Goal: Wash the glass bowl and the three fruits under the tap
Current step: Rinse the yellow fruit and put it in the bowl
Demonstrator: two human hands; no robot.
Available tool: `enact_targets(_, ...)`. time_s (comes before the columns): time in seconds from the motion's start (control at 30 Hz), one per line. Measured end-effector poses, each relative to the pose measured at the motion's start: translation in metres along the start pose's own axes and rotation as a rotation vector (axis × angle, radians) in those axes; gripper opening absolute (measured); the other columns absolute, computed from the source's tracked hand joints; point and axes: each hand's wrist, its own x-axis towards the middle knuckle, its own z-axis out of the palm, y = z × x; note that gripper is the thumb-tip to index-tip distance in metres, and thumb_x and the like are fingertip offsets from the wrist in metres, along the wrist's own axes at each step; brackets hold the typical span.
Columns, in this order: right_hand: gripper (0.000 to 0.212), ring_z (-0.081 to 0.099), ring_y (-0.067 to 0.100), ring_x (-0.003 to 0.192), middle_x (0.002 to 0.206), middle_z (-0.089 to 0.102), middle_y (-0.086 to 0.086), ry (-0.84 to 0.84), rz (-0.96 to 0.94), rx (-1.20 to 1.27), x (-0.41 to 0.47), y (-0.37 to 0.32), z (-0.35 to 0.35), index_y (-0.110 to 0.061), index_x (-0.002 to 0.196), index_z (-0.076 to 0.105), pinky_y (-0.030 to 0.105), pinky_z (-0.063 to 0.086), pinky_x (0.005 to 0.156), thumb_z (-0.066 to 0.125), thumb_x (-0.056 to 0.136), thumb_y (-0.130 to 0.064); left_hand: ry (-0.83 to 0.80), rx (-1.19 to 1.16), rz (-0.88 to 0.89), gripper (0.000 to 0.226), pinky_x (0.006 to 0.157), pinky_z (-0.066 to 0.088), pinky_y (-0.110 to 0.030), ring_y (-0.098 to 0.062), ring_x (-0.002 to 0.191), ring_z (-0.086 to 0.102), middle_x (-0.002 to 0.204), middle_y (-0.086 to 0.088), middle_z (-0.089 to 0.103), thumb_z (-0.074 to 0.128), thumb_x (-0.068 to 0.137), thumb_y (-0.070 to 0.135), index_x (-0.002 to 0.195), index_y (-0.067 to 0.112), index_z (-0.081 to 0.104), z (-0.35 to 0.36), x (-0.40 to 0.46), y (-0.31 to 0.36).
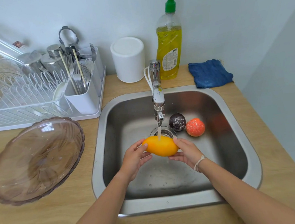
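Observation:
A yellow-orange mango [161, 147] is held over the steel sink [236, 111], right under the running tap [158, 100]. My left hand [135, 158] grips its left end and my right hand [187, 153] cups its right end. Water falls onto the top of the mango. On the sink floor behind it lie a dark purple round fruit [177, 122] and an orange-red fruit [195, 127], touching each other beside the drain. The tinted glass bowl [35, 161] sits tilted on the wooden counter to the left of the sink.
A white dish rack [40, 96] with cutlery and steel cups stands at the back left. Behind the sink are a white canister [128, 60], a yellow dish-soap bottle [169, 45] and a folded blue cloth [210, 73]. A wall is close on the right.

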Motion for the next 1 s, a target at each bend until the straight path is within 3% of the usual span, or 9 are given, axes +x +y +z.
enact_targets(0.13,0.009,0.064,0.032,0.082,0.109,0.053,0.015,-0.119,0.057,-0.023,-0.002,0.002,0.001,-0.012,0.099,0.052,0.030,0.060,0.064,0.055,0.090,-0.012,0.077,-0.090,0.044,0.044,0.083,0.053,-0.035,-0.031,0.108,0.059,0.124,-0.015,0.053,0.058,0.091,0.013,0.133,0.011,0.044,-0.003,0.002,0.003)
enact_targets(0.3,0.031,0.063,0.027,0.089,0.107,0.057,0.011,-0.228,0.125,-0.132,-0.003,0.004,0.001,-0.012,0.110,0.046,0.029,0.059,0.068,0.057,0.085,0.003,0.029,-0.046,0.099,0.037,0.092,0.050,-0.033,-0.023,0.110,0.060,0.122,-0.014,0.058,0.060,0.088,0.006,0.124,0.009,0.051,-0.001,0.001,0.001)
enact_targets(0.4,0.042,0.061,0.026,0.093,0.107,0.057,0.009,-0.249,0.136,-0.177,-0.003,0.005,-0.001,-0.016,0.112,0.046,0.030,0.058,0.070,0.055,0.083,0.012,-0.040,0.015,0.114,0.031,0.087,0.052,-0.027,-0.016,0.105,0.060,0.114,-0.005,0.062,0.059,0.088,0.004,0.117,0.014,0.057,0.002,-0.002,0.002)
enact_targets(0.53,0.048,0.060,0.026,0.092,0.108,0.056,0.009,-0.183,0.066,-0.149,-0.002,0.002,0.000,-0.018,0.112,0.049,0.033,0.056,0.071,0.047,0.081,0.019,-0.092,0.098,0.104,0.028,0.086,0.054,-0.036,-0.019,0.110,0.059,0.119,-0.001,0.061,0.060,0.089,0.010,0.112,0.024,0.060,0.002,-0.005,0.004)
enact_targets(0.63,0.045,0.058,0.022,0.091,0.109,0.055,0.009,-0.092,-0.009,-0.077,-0.001,-0.001,0.001,-0.013,0.109,0.054,0.034,0.053,0.071,0.039,0.080,0.019,-0.097,0.053,0.056,0.023,0.086,0.055,-0.043,-0.027,0.113,0.059,0.121,-0.007,0.059,0.058,0.090,0.014,0.111,0.022,0.061,0.002,-0.005,0.003)
enact_targets(0.73,0.036,0.055,0.026,0.102,0.117,0.054,0.011,-0.025,-0.087,-0.062,-0.002,-0.003,0.001,-0.012,0.099,0.061,0.031,0.051,0.072,0.043,0.083,0.015,-0.099,0.002,0.021,0.015,0.086,0.056,-0.039,-0.030,0.111,0.060,0.119,-0.010,0.057,0.057,0.091,0.020,0.106,0.019,0.060,0.003,-0.006,0.003)
enact_targets(0.83,0.030,0.052,0.026,0.107,0.111,0.056,0.008,0.010,-0.156,-0.042,-0.004,-0.005,0.000,-0.013,0.089,0.063,0.030,0.051,0.079,0.045,0.086,0.011,-0.080,-0.030,0.027,0.014,0.084,0.056,-0.031,-0.027,0.108,0.061,0.117,-0.011,0.057,0.058,0.090,0.023,0.102,0.016,0.059,0.004,-0.005,0.003)
enact_targets(1.0,0.020,0.056,0.026,0.105,0.112,0.058,0.013,0.093,-0.208,0.040,-0.001,-0.006,-0.006,-0.006,0.099,0.061,0.031,0.055,0.081,0.049,0.089,0.006,-0.082,-0.132,0.012,0.021,0.082,0.057,-0.027,-0.028,0.111,0.060,0.121,-0.014,0.057,0.056,0.091,0.018,0.110,0.012,0.057,0.002,-0.006,0.007)
